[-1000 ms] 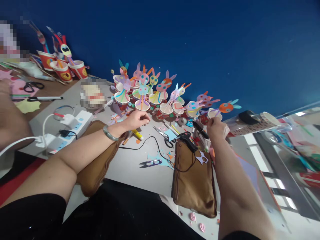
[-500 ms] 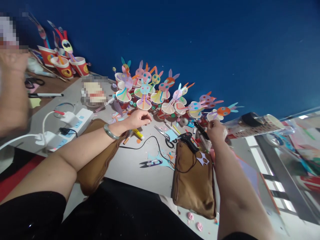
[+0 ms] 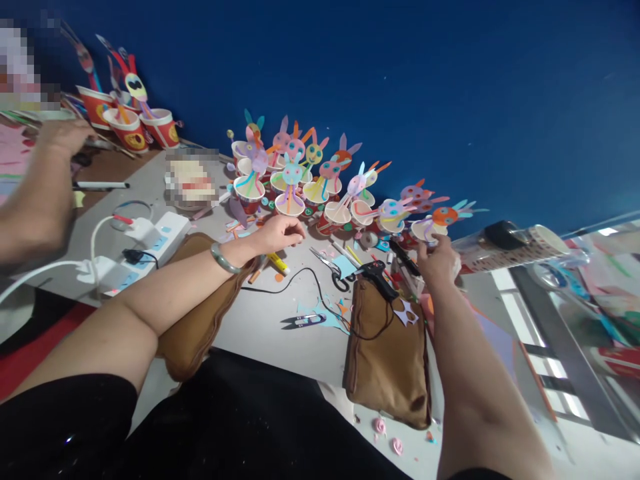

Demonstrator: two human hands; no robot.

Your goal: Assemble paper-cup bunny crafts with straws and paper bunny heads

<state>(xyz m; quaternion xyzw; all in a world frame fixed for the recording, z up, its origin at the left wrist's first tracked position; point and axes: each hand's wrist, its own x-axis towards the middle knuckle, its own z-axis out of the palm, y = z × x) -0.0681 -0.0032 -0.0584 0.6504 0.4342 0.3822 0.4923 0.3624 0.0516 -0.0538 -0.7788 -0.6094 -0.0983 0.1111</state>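
Note:
My left hand (image 3: 283,233), with a bangle (image 3: 225,259) on its wrist, hovers over the table with fingers loosely bent and a gap by the thumb; nothing shows in it. Just in front of it stands a paper cup (image 3: 289,205) with a pale blue paper rabbit (image 3: 293,175). At the right, my right hand (image 3: 439,261) reaches to the end cup (image 3: 425,231), which carries an orange paper figure (image 3: 445,215). Its thumb and fingers look apart; whether they touch the cup I cannot tell. A clear sleeve of stacked cups (image 3: 520,248) lies beside this hand.
Scissors (image 3: 334,270), thread snips (image 3: 304,322), a black glue gun (image 3: 377,277) and paper scraps lie mid-table. Two brown pouches (image 3: 387,373) (image 3: 200,313) flank them. A power strip (image 3: 150,250) with cords sits left. Another person's arm (image 3: 43,190) is at far left.
My right hand has shifted slightly, its fingers rising toward the end cup and spreading. My left hand stays nearly still. The other person's hand has moved down and right.

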